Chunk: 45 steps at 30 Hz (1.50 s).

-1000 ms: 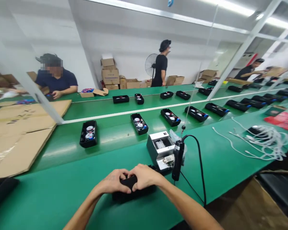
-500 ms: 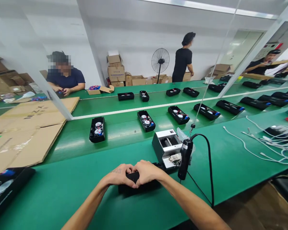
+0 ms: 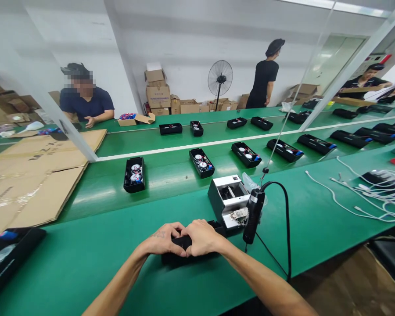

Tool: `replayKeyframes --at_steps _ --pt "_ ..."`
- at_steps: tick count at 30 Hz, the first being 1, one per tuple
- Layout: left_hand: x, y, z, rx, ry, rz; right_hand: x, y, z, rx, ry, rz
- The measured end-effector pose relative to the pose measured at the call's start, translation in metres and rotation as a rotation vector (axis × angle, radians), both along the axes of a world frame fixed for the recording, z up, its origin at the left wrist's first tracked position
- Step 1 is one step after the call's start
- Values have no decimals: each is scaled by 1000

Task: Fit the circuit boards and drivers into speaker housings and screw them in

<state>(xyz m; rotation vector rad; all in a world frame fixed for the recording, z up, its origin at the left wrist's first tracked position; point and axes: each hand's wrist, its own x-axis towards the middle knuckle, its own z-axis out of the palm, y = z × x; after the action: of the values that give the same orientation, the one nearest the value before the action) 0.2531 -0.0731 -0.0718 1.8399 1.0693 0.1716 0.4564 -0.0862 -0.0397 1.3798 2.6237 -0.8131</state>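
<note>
A long black device (image 3: 179, 256) lies on the green bench close to me. My left hand (image 3: 163, 239) and my right hand (image 3: 200, 237) are both closed on its top, thumbs and fingertips meeting at the middle. Most of the device is hidden under the hands. Just right of them stands a silver-grey fixture box (image 3: 228, 201), and a black electric screwdriver (image 3: 252, 215) hangs from a cord beside it.
Black trays (image 3: 134, 174) with round parts ride the green conveyor belt (image 3: 171, 175) beyond. Flat cardboard sheets (image 3: 36, 175) lie at left, a black box (image 3: 6, 256) at the near left, white cables (image 3: 365, 193) at right. Other people work across the line.
My hands stay clasped on the black device. The view has swung slightly, and the standing person in black has walked to the right.
</note>
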Motion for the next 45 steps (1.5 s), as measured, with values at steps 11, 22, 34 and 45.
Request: replayKeyframes --at_steps 11,22,34,45 --pt "-5 -84 -65 856 -23 -73 85 -66 -25 900 942 -694" --pt "2 -106 -68 1040 22 -79 142 -60 -61 612 982 -1085" --pt "14 -110 -69 1070 -31 52 130 -35 -5 774 1485 -986" --pt "18 -113 -68 1057 -23 71 122 -30 3 464 1217 -901"
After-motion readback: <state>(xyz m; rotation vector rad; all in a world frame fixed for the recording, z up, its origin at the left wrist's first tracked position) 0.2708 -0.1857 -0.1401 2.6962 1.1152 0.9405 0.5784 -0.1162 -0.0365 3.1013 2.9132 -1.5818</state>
